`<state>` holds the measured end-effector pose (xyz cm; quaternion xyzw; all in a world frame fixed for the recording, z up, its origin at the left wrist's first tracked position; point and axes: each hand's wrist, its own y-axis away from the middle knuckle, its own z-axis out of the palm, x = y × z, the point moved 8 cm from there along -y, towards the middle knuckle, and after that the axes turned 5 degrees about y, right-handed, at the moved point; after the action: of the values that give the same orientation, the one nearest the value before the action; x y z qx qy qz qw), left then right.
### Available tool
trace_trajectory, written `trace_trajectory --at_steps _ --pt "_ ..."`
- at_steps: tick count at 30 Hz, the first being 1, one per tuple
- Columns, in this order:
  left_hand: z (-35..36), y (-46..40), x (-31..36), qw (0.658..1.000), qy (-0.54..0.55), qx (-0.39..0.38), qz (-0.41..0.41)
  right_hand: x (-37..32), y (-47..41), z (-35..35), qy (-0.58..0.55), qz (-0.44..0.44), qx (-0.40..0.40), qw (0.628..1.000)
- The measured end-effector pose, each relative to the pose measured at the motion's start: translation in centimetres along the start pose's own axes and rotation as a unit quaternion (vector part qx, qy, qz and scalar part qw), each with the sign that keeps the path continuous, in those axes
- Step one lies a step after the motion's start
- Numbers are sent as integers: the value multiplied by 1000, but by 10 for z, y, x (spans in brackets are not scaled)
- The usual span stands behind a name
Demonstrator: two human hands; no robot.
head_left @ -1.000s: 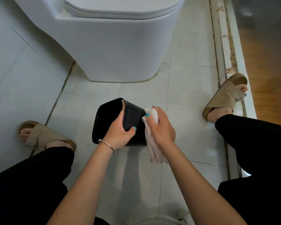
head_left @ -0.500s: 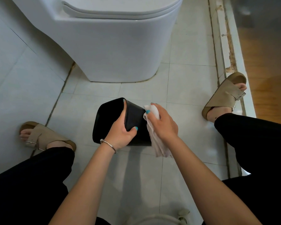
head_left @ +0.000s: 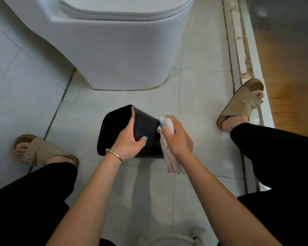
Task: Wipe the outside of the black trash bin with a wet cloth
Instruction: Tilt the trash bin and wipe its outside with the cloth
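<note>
Fingers of the right hand [head_left: 177, 137], curled around the white cloth [head_left: 168, 153], have slid toward the black trash bin's [head_left: 146, 132] base at three o'clock; the left hand [head_left: 130, 141] still grips its rim. Bin lies tilted on the floor; wiping probably continues.

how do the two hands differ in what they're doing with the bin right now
The left hand grips the bin at its rim, fingers over the edge and thumb on the outer wall; the right hand holds the cloth against the bin's base end. The left hand wears a bracelet; the right wrist is bare. The left touches the bin directly; the right has cloth between. Both have teal nails.
</note>
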<state>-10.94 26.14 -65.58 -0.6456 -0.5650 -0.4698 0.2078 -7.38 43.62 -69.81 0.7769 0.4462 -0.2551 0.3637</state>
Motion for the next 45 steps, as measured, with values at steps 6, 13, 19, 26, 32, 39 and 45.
trace_trajectory --at_steps 6,13,19,26,32,39,45 --pt "0 -1 2 1000 -1 4 -9 4 1 2 -7 24 8 1000" --pt "7 -7 4 999 21 -35 14 -53 18 9 -2 -126 16 992" --pt "-1 -9 3 1000 -3 -12 1 -16 4 6 18 -70 27 997" --pt "-7 -5 5 1000 0 -1 11 63 -11 5 24 45 20 998" --pt "-7 -6 6 1000 3 2 9 86 -24 4 16 109 24 994" --pt "-20 -3 -7 999 26 25 -12 75 -22 8 17 130 57 990" --pt "-12 -9 -2 999 41 25 -13 28 0 17 18 59 73 995"
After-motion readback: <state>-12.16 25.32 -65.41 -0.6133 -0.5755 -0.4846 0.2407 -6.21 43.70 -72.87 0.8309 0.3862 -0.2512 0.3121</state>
